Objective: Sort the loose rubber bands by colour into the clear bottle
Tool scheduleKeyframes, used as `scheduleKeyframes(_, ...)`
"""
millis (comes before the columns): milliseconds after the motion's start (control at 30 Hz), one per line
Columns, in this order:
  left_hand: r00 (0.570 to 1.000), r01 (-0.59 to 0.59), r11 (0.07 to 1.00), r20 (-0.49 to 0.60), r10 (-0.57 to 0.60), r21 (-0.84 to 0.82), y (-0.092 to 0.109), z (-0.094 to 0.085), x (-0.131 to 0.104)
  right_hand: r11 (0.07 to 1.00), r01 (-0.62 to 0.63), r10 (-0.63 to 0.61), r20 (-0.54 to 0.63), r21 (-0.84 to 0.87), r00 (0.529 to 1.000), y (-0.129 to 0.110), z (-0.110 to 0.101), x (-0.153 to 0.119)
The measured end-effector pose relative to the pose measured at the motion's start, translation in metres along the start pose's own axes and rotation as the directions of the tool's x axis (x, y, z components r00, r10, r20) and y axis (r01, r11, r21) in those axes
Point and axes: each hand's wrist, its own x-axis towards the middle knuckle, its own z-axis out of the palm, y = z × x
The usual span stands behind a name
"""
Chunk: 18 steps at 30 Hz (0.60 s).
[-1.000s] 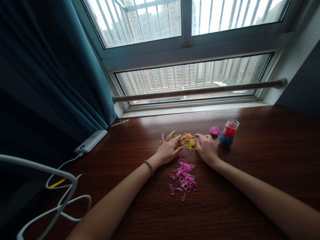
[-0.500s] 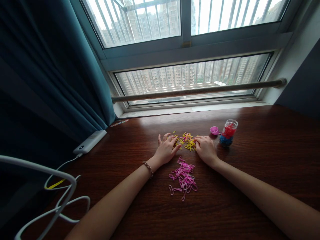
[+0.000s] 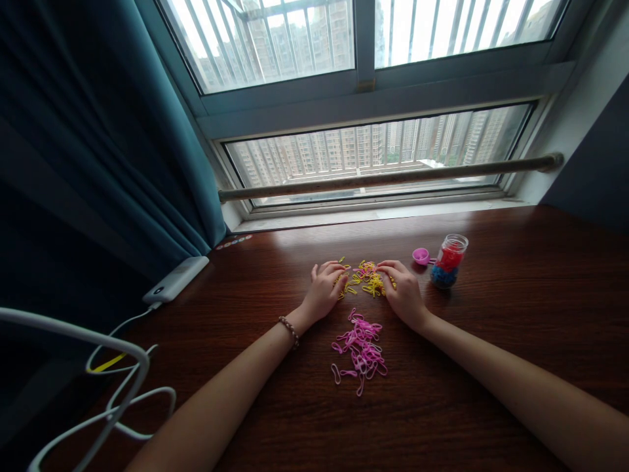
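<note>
A loose pile of small yellow elastic bands [image 3: 374, 284] lies on the dark wooden table, with some pink bands [image 3: 366, 267] mixed in at its far side. At the pile's left edge rests my left hand [image 3: 324, 288], fingers bent forward over yellow bands and the thumb apart. On the right side my right hand [image 3: 403, 295] reaches in, its index finger extended toward the pink bands and a gap between thumb and fingers. I cannot make out a band gripped in either hand. Nearer to me sits a separate heap of pink elastic bands [image 3: 366, 347].
Right of my right hand stands an open clear jar [image 3: 448, 262] with red and blue contents, beside a small pink cup [image 3: 421, 256]. A white power bank [image 3: 177, 278] with a white cable [image 3: 142, 367] lies left, near the blue curtain [image 3: 167, 164]. The window lies beyond the table.
My left hand has drawn slightly left, its thumb pulled in closer to its fingers. My right index finger has stretched farther left over the pile, opening a gap from the thumb.
</note>
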Motion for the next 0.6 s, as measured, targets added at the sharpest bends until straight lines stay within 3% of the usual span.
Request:
scheduleKeyframes(233, 0.965, -0.028, 0.973, -0.259, -0.034, -0.231, -0.006, -0.001, -0.001, 0.997, 0.057, -0.057, -0.014, 0.05, 0.998, -0.005, -0.001, -0.001)
scheduleKeyframes(400, 0.953, 0.061, 0.968, -0.275, -0.129, -0.243, -0.007, 0.0, -0.002, 0.962, 0.235, -0.248, 0.084, 0.14, 0.965, -0.019, -0.004, -0.008)
scheduleKeyframes(467, 0.954, 0.067, 0.97, -0.27, -0.131, -0.235, -0.006, 0.0, -0.002, 0.917, 0.344, -0.383, 0.205, 0.202, 0.901, -0.028, -0.006, -0.013)
scheduleKeyframes(600, 0.956, 0.03, 0.971, -0.278, -0.097, -0.236, -0.004, 0.0, -0.002, 0.806, 0.512, -0.592, 0.414, 0.297, 0.691, -0.041, -0.009, -0.022)
